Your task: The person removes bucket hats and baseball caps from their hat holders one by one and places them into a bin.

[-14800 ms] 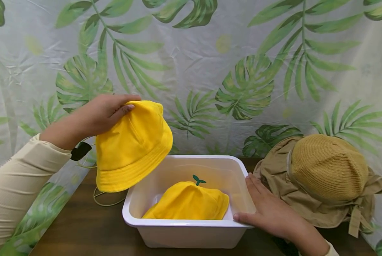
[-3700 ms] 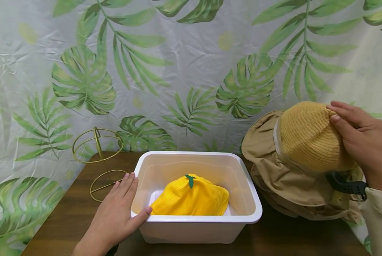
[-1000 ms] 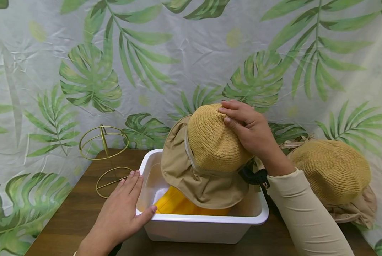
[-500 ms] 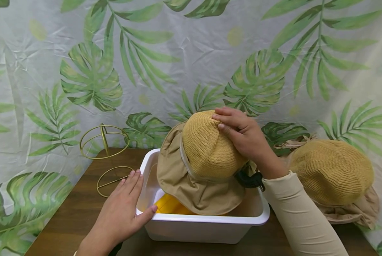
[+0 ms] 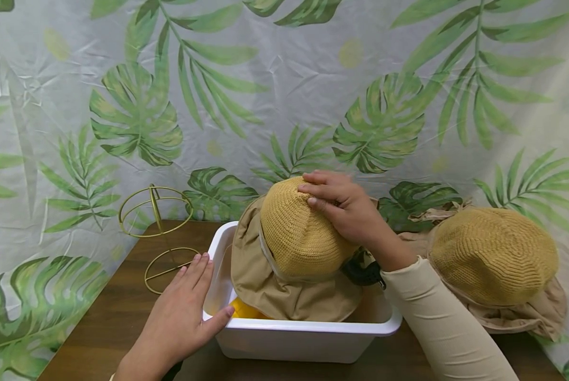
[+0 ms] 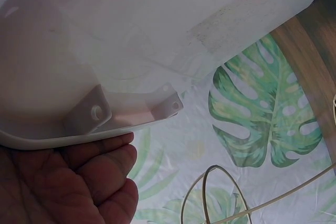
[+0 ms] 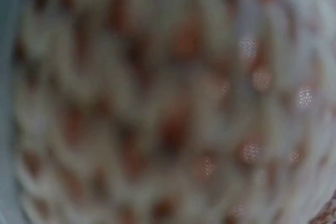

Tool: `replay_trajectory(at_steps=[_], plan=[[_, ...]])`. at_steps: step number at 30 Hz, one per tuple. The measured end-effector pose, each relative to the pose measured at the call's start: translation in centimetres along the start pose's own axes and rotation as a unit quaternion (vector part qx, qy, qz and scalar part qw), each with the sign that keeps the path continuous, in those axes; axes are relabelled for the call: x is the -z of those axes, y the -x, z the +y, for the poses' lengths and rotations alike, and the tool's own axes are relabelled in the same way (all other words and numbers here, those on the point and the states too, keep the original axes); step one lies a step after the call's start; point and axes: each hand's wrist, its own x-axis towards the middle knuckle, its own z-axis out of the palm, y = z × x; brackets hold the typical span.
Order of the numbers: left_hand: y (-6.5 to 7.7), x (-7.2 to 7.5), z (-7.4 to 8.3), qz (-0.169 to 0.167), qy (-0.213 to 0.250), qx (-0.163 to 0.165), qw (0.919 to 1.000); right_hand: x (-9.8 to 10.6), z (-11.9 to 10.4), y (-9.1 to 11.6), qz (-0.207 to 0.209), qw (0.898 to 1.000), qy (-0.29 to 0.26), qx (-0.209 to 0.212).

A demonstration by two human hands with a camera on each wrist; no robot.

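Observation:
A tan sun hat [image 5: 296, 238] with a knitted crown and wide cloth brim sits tilted inside the white plastic basin [image 5: 308, 327]. My right hand [image 5: 355, 211] pinches the top of its crown. Beneath the brim, a sliver of a yellow hat [image 5: 245, 309] shows; the rest is covered. My left hand [image 5: 177, 312] rests on the basin's left rim with fingers straight, the thumb over the front corner. In the left wrist view its fingers [image 6: 107, 174] lie along the rim's underside. Blurred close-up knit [image 7: 157, 103] fills the right wrist view.
A second tan sun hat [image 5: 496, 256] with a knitted crown lies to the right of the basin. A gold wire hat stand [image 5: 155, 209] stands at the back left of the brown wooden table [image 5: 89, 323]. A leaf-print cloth [image 5: 284, 79] hangs behind.
Earlier, a yellow hat left my left hand and the sun hat was lifted off the right-hand pile. Over the last second, my right hand has lowered it into the basin, slightly leftward.

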Motion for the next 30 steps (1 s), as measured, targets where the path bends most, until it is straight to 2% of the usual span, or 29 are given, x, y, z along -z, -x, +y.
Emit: replay_trajectory(at_steps=[9,19,26,30], plan=[[0.1,0.0,-0.1,0.005,-0.001,-0.004,1.0,-1.5,0.1,0.1,-0.047,0.998,0.021,0.021],[0.0,0.0,-0.1,0.003,0.002,-0.003,1.0,-2.2,0.7,0.3,-0.072,0.997,-0.019,-0.004],[0.0,0.1,0.0,0.004,0.002,-0.005,1.0,-2.8,1.3,0.5,-0.09,0.995,-0.032,-0.003],[0.1,0.0,0.0,0.0,0.002,-0.001,1.0,-3.2,1.5,0.9,-0.111,0.993,-0.045,-0.014]])
